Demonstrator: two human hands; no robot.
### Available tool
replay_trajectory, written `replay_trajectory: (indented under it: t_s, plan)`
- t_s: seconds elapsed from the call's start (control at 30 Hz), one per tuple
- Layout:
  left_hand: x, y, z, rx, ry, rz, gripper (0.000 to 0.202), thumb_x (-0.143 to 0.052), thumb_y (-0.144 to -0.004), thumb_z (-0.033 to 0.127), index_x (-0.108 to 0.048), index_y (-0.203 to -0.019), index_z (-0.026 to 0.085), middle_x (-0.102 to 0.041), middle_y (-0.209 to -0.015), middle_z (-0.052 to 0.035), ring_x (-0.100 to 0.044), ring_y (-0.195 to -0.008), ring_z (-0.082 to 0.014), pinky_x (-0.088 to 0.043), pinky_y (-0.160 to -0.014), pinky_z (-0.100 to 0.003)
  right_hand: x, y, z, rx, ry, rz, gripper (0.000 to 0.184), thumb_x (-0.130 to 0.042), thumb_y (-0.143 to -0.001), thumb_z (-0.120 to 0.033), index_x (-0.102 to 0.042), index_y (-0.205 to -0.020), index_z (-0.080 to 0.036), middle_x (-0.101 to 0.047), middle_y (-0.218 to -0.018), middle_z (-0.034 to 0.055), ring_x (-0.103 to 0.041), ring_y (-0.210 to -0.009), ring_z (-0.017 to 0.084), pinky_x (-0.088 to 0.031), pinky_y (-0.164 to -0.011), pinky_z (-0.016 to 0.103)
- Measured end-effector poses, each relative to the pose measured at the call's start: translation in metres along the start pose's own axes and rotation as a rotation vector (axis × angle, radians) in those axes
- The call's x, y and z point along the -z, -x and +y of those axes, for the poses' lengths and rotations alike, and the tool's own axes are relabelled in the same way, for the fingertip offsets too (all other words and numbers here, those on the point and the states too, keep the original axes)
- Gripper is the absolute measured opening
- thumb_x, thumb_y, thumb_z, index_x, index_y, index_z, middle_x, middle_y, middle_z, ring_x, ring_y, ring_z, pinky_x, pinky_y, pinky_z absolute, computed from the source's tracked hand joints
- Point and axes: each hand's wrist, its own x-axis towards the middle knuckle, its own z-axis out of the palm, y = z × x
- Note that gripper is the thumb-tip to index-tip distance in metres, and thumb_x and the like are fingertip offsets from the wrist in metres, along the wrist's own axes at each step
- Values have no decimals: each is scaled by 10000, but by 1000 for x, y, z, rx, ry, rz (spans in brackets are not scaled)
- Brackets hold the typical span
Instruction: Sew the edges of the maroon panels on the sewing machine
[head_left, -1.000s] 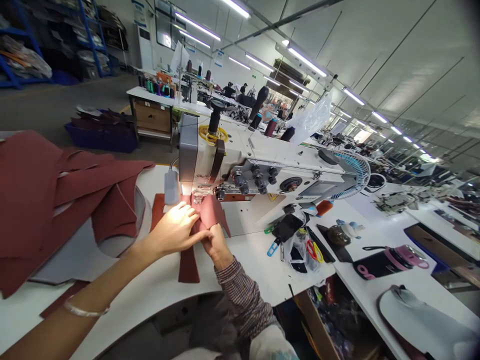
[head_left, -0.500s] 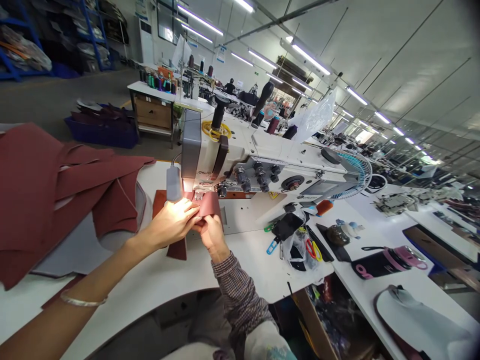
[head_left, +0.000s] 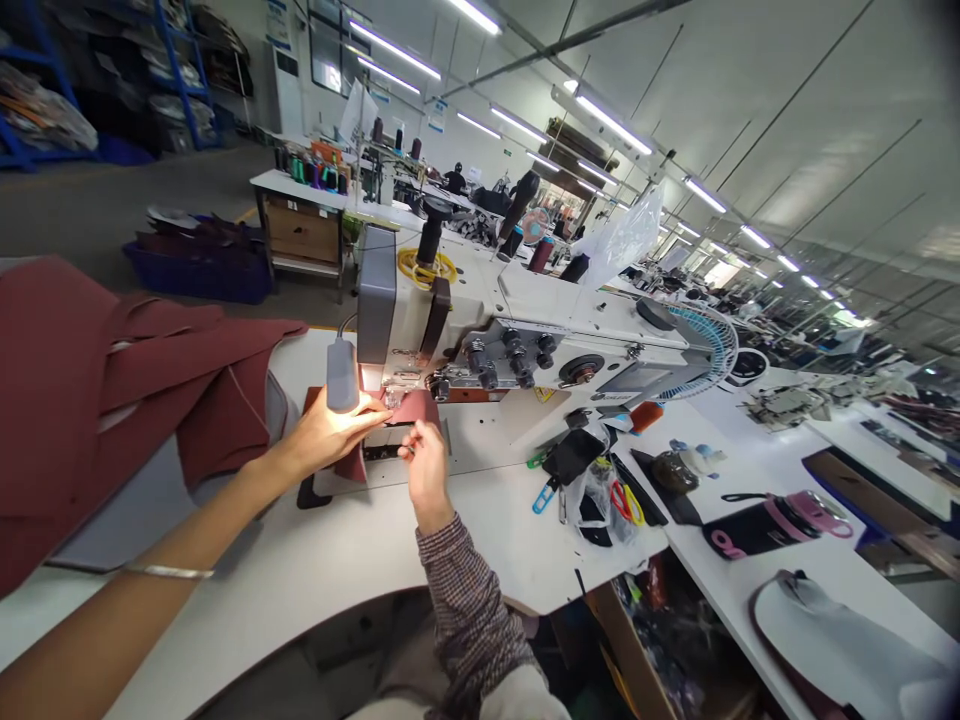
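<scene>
One maroon strip [head_left: 353, 463], long axis toward wearer [head_left: 472, 600]; left hand [head_left: 330, 435], right hand [head_left: 428, 466]: grip unclear.

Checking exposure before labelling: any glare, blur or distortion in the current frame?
Head view: bright light washes out part of the bare left hand near the white sewing machine; head view: long white ceiling lights glare; head view: smooth pale-grey curved panel looks soft, stretched; head view: top-right corner darkens.
</scene>
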Motion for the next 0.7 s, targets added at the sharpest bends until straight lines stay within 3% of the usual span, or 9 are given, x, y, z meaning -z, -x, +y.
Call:
replay_trajectory:
  t_s: [0.1,0.17,0.37,0.57,0.7]
  plan:
    - [-1,1,-9,-42,35,12,325,-423,-1032,284,-706,-1191,299,-742,-1044,-38,-657,-960,-194,-487,-929,-370,-2,-17,-2,-34,-71,214,248,-721,-798,-405,-610,-795,-184,-580,-741,-13,-491,-584,74,-364,-489,180]
    - [1,1,-11,-46,66,13,301,-458,-1020,273,-717,-1172,295,-742,-1049,-39,-660,-984,-192,-495,-921,-350,-3,-28,-3,-88,-39,261,258,-716,-796,-419,-600,-780,-189,-558,-692,-18,-443,-540,78,-319,-462,195]
    - [4,1,-8,44,180,-37,280,-477,-1011,305,-731,-1117,252,-745,-1093,-48,-671,-1044,-194,-518,-972,-357,11,-42,-1,-72,-103,186,234,-759,-726,-248,-534,-727,-186,-480,-598,-66,-363,-492,59,-267,-440,182]
    - [-5,-1,-17,113,274,-23,306,-468,-1005,353,-743,-1019,219,-757,-1084,-64,-668,-1116,-209,-498,-1052,-366,14,-42,0,-142,-196,160,189,-731,-783,-233,-550,-776,-179,-495,-608,-66,-444,-512,51,-288,-445,156]
    - [-13,-3,-24,185,282,-51,334,-460,-997,401,-733,-981,209,-761,-1069,-72,-681,-1052,-222,-516,-1006,-372,13,-45,1,-122,-190,154,183,-732,-785,-239,-560,-774,-181,-494,-609,-64,-453,-516,58,-313,-454,164]
